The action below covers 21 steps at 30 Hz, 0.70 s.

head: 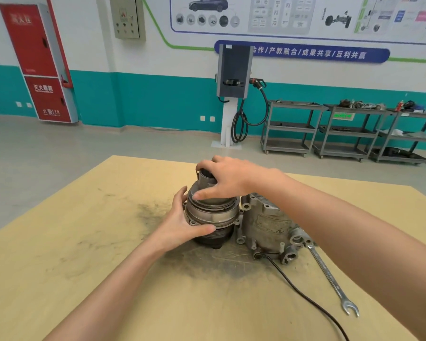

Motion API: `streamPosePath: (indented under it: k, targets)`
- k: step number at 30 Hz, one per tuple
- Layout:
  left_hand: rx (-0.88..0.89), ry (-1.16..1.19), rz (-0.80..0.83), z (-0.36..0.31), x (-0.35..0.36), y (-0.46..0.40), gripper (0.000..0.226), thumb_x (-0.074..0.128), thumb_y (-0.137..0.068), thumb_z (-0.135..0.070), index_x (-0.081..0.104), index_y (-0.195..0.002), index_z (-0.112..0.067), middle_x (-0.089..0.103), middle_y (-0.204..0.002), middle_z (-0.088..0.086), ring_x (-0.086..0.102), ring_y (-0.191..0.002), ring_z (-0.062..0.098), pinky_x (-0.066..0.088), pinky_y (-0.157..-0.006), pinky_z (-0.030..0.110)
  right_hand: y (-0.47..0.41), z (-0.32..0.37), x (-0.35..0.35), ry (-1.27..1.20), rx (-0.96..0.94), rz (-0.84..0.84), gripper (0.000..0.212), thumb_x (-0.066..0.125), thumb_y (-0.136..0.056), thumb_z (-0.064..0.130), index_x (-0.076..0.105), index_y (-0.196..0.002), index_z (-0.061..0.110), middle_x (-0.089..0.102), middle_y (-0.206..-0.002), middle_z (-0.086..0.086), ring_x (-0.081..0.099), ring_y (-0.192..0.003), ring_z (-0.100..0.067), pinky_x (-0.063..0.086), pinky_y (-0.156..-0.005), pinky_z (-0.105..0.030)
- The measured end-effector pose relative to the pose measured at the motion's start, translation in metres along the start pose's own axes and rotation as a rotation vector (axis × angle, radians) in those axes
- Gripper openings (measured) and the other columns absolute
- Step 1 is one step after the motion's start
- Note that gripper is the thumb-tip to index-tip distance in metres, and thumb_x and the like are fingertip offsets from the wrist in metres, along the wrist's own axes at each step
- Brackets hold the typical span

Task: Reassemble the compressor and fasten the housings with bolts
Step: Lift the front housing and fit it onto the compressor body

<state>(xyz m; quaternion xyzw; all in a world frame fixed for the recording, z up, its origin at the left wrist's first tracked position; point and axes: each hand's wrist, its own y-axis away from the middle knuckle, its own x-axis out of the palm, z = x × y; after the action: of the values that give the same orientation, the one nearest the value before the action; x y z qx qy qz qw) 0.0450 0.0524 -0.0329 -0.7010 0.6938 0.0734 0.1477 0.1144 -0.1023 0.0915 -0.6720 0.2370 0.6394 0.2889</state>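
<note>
A round compressor assembly (213, 217) stands upright on the wooden table (84, 254), dark at its base with a metal flange ring around its middle. My left hand (182, 222) grips its left side at the flange. My right hand (228, 179) is closed over the grey cylindrical part (205, 179) at the top, thumb pressed on the shoulder below. A cast aluminium housing (266, 225) with bolt lugs lies right beside it, touching or nearly touching. No loose bolts are visible.
A combination wrench (330, 274) lies to the right of the housing, open end toward me. A black cable (303, 294) runs from the housing to the table's near edge. Dark grime marks the table around the parts. Grey carts (349, 129) stand by the far wall.
</note>
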Motion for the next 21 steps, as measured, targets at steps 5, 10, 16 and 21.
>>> streamPosePath:
  k: [5, 10, 16, 21]
  targets:
    - [0.011, 0.023, 0.008, 0.004, 0.002, -0.001, 0.142, 0.089, -0.045, -0.055, 0.005, -0.156, -0.028, 0.033, -0.155, -0.009, 0.038, -0.140, 0.010, 0.032, -0.118, 0.042, -0.003, -0.001, -0.007, 0.057, -0.074, -0.029, 0.072, 0.052, -0.083, 0.072, 0.047, -0.135, 0.023, 0.059, -0.114, -0.007, 0.057, -0.101, -0.027, 0.051, -0.086, -0.040]
    - [0.018, 0.030, 0.005, 0.006, 0.003, -0.002, 0.137, 0.088, -0.046, -0.056, 0.010, -0.155, -0.029, 0.039, -0.149, -0.012, 0.041, -0.135, 0.003, 0.033, -0.117, 0.036, -0.005, -0.003, -0.008, 0.057, -0.102, -0.015, 0.070, 0.054, -0.084, 0.069, 0.048, -0.133, 0.020, 0.058, -0.106, -0.005, 0.054, -0.095, -0.025, 0.048, -0.080, -0.036]
    - [0.027, -0.029, -0.005, 0.004, 0.003, 0.000, 0.137, 0.092, -0.051, -0.053, 0.007, -0.155, -0.027, 0.036, -0.150, -0.010, 0.038, -0.134, 0.003, 0.027, -0.112, 0.023, -0.008, -0.008, -0.060, -0.045, -0.065, -0.152, 0.072, 0.051, -0.086, 0.069, 0.047, -0.136, 0.016, 0.057, -0.108, -0.002, 0.058, -0.095, -0.023, 0.052, -0.075, -0.028]
    - [0.169, -0.025, -0.182, -0.023, 0.003, 0.010, 0.136, 0.082, -0.048, -0.073, 0.005, -0.154, -0.040, 0.013, -0.162, -0.017, 0.019, -0.139, -0.006, 0.016, -0.110, 0.019, 0.007, -0.021, -0.084, -0.385, 0.126, -0.321, 0.063, 0.050, -0.087, 0.068, 0.052, -0.132, 0.024, 0.060, -0.115, 0.003, 0.058, -0.103, -0.018, 0.051, -0.084, -0.033]
